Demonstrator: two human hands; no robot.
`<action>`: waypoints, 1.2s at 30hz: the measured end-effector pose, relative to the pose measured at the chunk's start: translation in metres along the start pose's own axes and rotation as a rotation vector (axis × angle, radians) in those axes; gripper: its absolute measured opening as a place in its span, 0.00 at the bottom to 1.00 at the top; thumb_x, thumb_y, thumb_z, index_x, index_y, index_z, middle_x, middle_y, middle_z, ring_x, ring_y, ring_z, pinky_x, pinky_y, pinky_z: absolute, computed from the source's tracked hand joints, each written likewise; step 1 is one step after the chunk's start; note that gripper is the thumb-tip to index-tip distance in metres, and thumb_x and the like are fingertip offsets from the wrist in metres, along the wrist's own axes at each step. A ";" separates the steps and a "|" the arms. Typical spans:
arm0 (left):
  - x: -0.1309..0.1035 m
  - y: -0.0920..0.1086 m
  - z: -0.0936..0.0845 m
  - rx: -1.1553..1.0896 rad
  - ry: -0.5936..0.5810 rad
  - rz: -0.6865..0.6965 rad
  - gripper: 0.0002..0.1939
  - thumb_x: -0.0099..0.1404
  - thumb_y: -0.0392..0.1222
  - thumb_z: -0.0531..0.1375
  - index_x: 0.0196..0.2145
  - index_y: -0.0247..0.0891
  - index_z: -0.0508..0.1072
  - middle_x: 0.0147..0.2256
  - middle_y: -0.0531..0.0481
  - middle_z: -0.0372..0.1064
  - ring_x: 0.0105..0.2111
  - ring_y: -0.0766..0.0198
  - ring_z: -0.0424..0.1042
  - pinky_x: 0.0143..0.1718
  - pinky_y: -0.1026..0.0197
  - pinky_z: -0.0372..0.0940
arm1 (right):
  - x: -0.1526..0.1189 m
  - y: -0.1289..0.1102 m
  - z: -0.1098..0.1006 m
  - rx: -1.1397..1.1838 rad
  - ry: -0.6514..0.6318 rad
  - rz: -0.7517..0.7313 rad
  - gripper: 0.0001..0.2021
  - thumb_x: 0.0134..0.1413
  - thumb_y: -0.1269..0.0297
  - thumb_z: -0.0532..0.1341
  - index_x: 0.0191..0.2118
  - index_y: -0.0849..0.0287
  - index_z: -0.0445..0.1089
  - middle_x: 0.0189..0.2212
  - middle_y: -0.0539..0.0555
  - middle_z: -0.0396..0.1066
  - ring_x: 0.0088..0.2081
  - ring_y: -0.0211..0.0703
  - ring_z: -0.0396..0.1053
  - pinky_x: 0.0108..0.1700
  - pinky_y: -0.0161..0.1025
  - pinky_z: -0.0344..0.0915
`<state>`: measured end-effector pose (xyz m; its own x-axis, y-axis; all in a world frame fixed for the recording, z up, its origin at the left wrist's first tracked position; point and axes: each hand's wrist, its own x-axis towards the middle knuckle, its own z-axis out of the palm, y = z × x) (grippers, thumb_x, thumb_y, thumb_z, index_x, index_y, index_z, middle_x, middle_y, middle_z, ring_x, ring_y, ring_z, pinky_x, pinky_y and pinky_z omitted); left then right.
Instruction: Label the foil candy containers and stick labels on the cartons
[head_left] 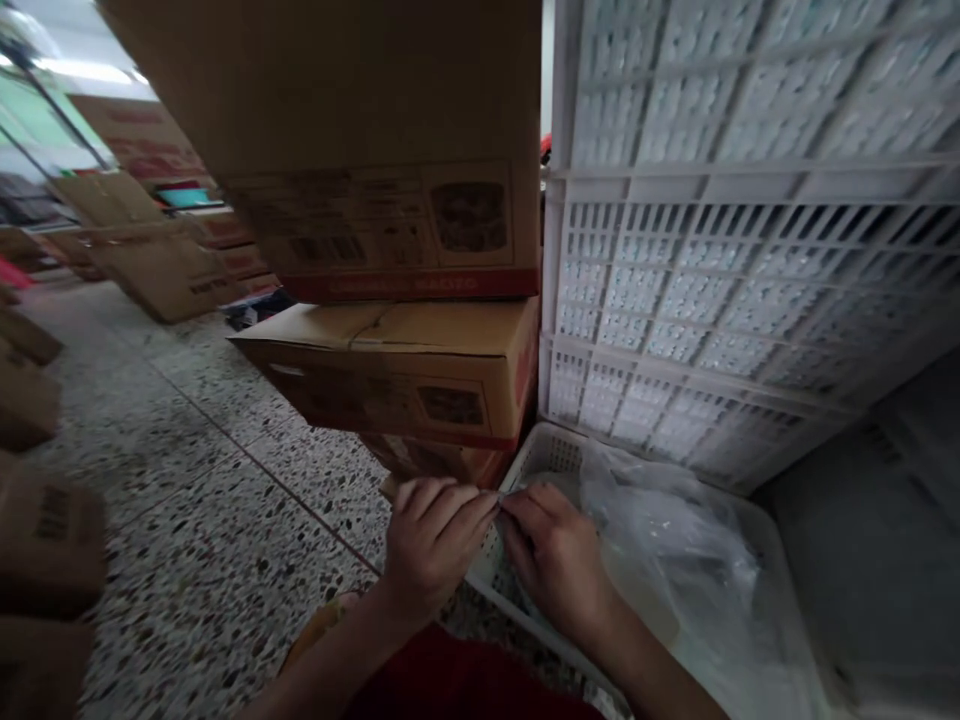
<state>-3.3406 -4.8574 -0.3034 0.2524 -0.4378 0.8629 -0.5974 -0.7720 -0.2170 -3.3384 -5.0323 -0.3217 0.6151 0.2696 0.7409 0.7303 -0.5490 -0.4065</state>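
Close together at the lower middle are my left hand [435, 540] and my right hand [551, 550], their fingertips meeting. Both have their fingers curled and pinched. Whatever lies between the fingertips is too small and blurred to name. Beneath my right hand stands a white plastic basket [547, 435] with perforated walls. Crumpled clear plastic bags [667, 520] lie in it, to the right of that hand. Just beyond my left hand rises a stack of cardboard boxes, with a printed box [405, 390] in its middle.
White plastic crates [712, 180] holding many small packed items are stacked at the right, behind the basket. A large cardboard box [375, 130] tops the nearby stack. Speckled floor [225, 520] stretches left, with more cartons [45, 540] at the left edge and further cartons [150, 260] behind.
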 end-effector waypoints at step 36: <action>0.040 -0.085 -0.092 -0.867 -0.355 -0.547 0.15 0.66 0.51 0.63 0.44 0.38 0.78 0.34 0.47 0.77 0.27 0.67 0.72 0.25 0.64 0.66 | 0.075 -0.049 -0.029 0.673 -0.588 0.210 0.18 0.54 0.63 0.65 0.52 0.54 0.75 0.28 0.47 0.63 0.26 0.31 0.59 0.25 0.28 0.59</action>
<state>-3.3500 -4.7670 -0.2084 0.7704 -0.3491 0.5336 -0.6367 -0.3758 0.6733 -3.3368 -5.0085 -0.2307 0.6719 0.6771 0.3002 0.4920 -0.1051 -0.8642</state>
